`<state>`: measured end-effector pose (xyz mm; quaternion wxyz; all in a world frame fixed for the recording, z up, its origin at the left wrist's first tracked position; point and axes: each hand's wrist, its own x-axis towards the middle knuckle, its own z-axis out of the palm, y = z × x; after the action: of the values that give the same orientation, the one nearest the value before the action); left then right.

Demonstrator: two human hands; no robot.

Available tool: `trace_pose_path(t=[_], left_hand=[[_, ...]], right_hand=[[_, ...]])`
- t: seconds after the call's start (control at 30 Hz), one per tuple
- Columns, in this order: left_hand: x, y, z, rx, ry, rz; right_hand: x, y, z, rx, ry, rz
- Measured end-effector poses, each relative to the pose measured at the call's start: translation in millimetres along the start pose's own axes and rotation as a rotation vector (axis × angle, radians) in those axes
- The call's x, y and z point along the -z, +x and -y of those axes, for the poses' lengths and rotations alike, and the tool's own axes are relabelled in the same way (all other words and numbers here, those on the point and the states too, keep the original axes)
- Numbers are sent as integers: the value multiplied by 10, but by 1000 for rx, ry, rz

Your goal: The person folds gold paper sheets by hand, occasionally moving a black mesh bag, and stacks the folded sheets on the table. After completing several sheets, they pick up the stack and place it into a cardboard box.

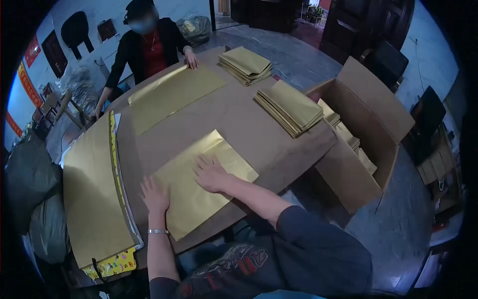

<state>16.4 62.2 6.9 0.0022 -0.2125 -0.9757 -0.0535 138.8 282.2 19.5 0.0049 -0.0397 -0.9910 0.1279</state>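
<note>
A gold paper sheet (191, 212) lies in front of me on the brown-covered table, perhaps folded over at its far right end. My right hand (210, 173) rests flat on its upper middle with fingers spread. At the sheet's left edge is my left hand (156, 195), its fingers stretched out, wrist wearing a silver bracelet. Neither hand grips anything. To my left lies a large stack of flat gold sheets (92, 184), with yellow patterned packaging (117, 264) showing under its edge.
Across the table (239, 112), a co-worker's hand (191, 59) touches another gold sheet (174, 97). Two piles of folded gold paper, a nearer one (291, 107) and a farther one (245, 65), sit on the right. An open cardboard box (348, 172) holding folded gold paper stands beside the table.
</note>
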Motion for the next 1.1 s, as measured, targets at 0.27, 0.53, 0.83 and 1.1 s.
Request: trace_pose_path(t=[0.27, 0.53, 0.83, 1.1], left_hand=[[4, 43, -11, 39, -12, 33], [-60, 18, 20, 12, 44, -36], [40, 111, -301, -80, 76, 29], [-205, 552, -1547, -392, -98, 6]], right_hand=[[-353, 831, 669, 284, 72, 0], [-13, 752, -267, -148, -24, -19], [149, 611, -840, -299, -110, -4], [151, 620, -843, -262, -147, -28]])
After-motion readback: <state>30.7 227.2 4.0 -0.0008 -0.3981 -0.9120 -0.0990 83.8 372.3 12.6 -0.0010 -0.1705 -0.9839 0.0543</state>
